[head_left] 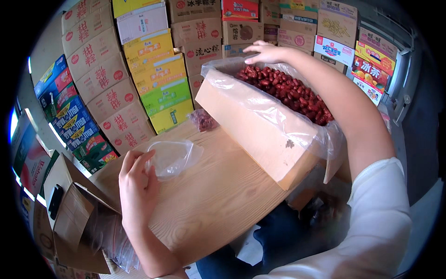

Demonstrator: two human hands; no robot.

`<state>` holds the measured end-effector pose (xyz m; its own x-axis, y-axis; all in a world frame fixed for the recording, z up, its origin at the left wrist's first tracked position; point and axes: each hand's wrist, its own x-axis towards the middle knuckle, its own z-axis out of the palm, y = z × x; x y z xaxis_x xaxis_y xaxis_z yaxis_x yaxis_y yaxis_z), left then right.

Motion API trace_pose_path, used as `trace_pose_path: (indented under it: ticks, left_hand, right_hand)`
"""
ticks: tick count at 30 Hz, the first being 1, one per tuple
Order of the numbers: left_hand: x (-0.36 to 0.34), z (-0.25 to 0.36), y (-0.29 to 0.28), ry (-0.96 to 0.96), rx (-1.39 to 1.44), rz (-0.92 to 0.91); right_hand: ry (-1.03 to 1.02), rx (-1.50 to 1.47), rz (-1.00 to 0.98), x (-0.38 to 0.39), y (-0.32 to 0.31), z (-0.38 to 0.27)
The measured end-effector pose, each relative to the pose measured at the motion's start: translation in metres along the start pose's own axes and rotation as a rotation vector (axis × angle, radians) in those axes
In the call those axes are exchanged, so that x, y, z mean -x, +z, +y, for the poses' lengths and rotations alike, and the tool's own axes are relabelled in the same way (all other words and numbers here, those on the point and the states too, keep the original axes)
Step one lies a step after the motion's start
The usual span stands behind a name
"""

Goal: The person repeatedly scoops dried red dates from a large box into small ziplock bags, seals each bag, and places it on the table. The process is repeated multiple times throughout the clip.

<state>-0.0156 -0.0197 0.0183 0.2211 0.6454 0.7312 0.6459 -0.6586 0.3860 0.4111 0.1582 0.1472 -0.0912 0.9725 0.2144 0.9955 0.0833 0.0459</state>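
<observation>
at left hand (138,181): set narrow, fingers curled, fingertips at near edge of clear plastic bag (174,159); cannot tell whether firmly pinched. directly right of this grip: spread out over wooden table (218,190), with rounded mouth.

at right hand (268,53): set wide, thumb and fingers parted, at far end of cardboard box (251,125); cannot tell whether pressing on rim. just below this grip: filled with dark red dried fruit (288,90), lined with clear liner (328,140) folded over near wall.

between both grips, beside box: small filled bag (203,120). left of and below left grip: open carton (73,218), containing clear packaging (111,237). beyond both grips: stacked cartons (153,65).
</observation>
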Motion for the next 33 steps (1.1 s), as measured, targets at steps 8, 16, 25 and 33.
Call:
trace_pose_path:
  ticks: [8, 16, 25, 33]
  left_hand:
    - [-0.004, 0.002, 0.003, 0.007, -0.045, -0.022]
    - [-0.006, -0.003, 0.011, 0.082, -0.086, -0.023]
    - [-0.007, -0.005, 0.011, 0.07, -0.049, -0.088]
    - [-0.005, -0.006, 0.011, 0.086, -0.032, -0.09]
  right_hand:
    - [-0.092, -0.206, -0.091, -0.056, 0.081, 0.034]
    - [-0.077, -0.183, -0.185, -0.06, 0.11, 0.014]
    - [-0.27, -0.076, -0.209, -0.068, 0.119, 0.015]
    - [-0.159, -0.149, -0.157, -0.079, 0.133, 0.023]
